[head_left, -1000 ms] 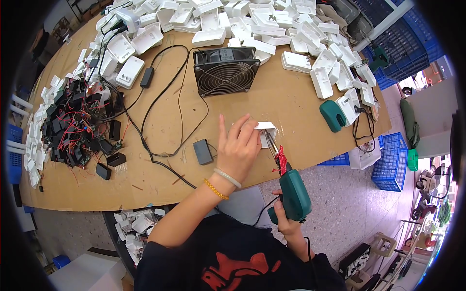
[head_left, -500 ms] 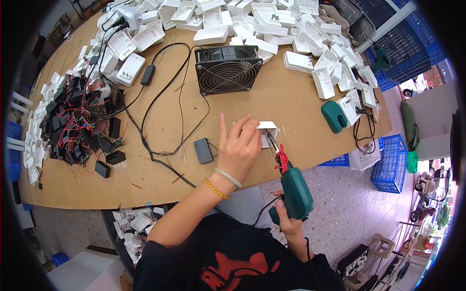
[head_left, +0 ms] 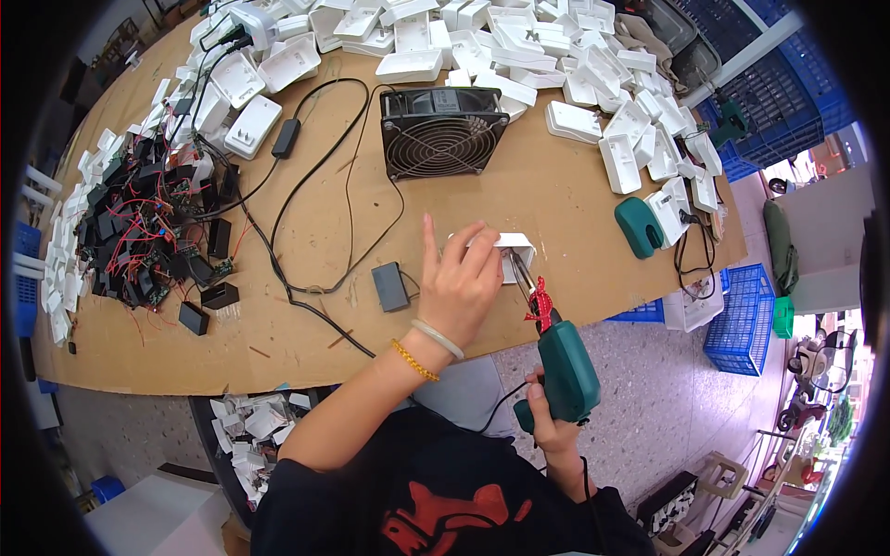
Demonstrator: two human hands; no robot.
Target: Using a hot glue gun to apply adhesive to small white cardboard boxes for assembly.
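Observation:
My left hand (head_left: 461, 287) rests on the wooden table (head_left: 306, 306) near its front edge and holds a small white plastic casing (head_left: 515, 252). My right hand (head_left: 549, 419) grips a green soldering gun (head_left: 565, 369) below the table edge. Its metal tip points up and touches the casing beside my left fingers. A small black box (head_left: 390, 285) lies just left of my left hand.
A black square fan (head_left: 443, 132) stands behind my hands with black cables (head_left: 306, 185) running left. White casings (head_left: 519, 46) are heaped along the far and right edges. Black parts with red wires (head_left: 148, 241) pile at the left. A green tool (head_left: 638, 226) lies right; blue crates (head_left: 737, 315) stand on the floor.

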